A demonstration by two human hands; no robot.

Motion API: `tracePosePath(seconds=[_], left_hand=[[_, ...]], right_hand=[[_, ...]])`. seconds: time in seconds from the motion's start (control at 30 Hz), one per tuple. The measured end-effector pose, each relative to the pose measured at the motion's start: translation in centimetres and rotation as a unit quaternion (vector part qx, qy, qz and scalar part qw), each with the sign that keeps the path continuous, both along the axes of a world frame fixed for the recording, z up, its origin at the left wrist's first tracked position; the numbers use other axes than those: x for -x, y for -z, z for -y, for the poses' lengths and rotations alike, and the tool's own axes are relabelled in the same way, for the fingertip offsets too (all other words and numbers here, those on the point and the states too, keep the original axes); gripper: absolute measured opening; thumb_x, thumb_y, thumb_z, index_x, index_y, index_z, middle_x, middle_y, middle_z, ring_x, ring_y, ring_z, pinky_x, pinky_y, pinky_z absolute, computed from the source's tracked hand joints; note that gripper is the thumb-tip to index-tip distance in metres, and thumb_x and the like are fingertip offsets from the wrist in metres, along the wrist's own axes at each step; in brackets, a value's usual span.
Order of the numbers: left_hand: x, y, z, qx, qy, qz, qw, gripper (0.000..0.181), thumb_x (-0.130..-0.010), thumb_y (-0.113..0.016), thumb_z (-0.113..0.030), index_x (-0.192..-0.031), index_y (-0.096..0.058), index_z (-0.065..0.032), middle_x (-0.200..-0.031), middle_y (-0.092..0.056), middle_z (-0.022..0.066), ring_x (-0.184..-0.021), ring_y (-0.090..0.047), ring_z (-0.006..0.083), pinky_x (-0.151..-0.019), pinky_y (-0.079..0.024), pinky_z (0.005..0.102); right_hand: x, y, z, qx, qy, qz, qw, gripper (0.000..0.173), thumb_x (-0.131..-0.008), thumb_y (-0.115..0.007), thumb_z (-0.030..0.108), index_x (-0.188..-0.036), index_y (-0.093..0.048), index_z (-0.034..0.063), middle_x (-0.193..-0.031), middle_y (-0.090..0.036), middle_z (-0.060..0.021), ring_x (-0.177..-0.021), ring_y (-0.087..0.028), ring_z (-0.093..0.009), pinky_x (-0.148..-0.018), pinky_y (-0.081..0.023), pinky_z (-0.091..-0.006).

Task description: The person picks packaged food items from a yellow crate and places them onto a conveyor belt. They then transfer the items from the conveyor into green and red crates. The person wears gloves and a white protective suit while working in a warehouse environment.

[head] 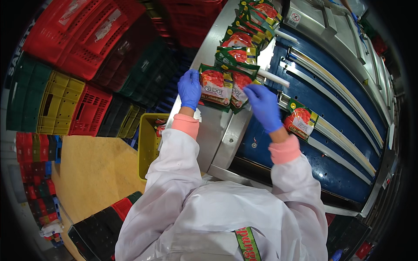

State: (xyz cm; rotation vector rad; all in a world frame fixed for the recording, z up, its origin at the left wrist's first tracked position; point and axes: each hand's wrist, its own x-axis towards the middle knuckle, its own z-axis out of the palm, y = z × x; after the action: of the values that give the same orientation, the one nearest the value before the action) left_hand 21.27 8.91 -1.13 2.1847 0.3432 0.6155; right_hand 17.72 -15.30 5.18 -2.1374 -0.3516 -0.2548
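Observation:
On the steel table (209,143), two green-and-red printed food pouches lie side by side in front of me. My left hand (189,90), in a blue glove, is at the outer edge of the left pouch (215,86). Across from it, my gloved right hand (264,106) has its fingertips over the edge of the right pouch (239,88). Its thumb is partly hidden, so whether it grips the film is unclear. Beyond them, several similar pouches (241,55) overlap in a row. One more pouch (301,120) rests on the machine's blue bed, right of my right hand.
A steel-framed machine has a blue bed (339,163) with raised sealing bars (339,93) and white rods (273,77). Left of the table stands a yellow bin (143,150) with pouches inside. Stacked plastic crates (85,42) rise at left. A co-worker's blue glove (337,255) shows at lower right.

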Motion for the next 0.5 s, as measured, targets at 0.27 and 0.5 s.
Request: tracePosePath(seconds=[0.27,0.5], left_hand=[[0.6,-0.7,-2.9,0.379,0.194,-0.038,0.904,0.017,-0.089,-0.06,-0.013,-0.098,-0.062,0.0003,-0.085,-0.061,0.003,-0.076,-0.054,0.0098,-0.071,-0.044,0.0237],[8.1,-5.4,4.2,0.418,0.299,-0.062,0.856,0.017,-0.086,-0.062,-0.006,-0.103,-0.06,-0.0038,-0.085,-0.055,-0.0035,-0.077,-0.047,0.0042,-0.072,-0.042,0.0197]], right_hand=[[-3.2,2.0,-5.8,-0.065,0.04,-0.129,0.989,0.026,-0.075,-0.071,0.019,-0.092,-0.062,0.0009,-0.081,-0.061,-0.0107,-0.071,-0.058,-0.02,-0.067,-0.047,-0.0305],[5.8,-4.7,3.5,-0.267,-0.013,-0.212,0.94,0.013,-0.075,-0.069,0.003,-0.081,-0.058,0.0045,-0.079,-0.054,0.0033,-0.073,-0.049,-0.006,-0.069,-0.041,-0.0209]])
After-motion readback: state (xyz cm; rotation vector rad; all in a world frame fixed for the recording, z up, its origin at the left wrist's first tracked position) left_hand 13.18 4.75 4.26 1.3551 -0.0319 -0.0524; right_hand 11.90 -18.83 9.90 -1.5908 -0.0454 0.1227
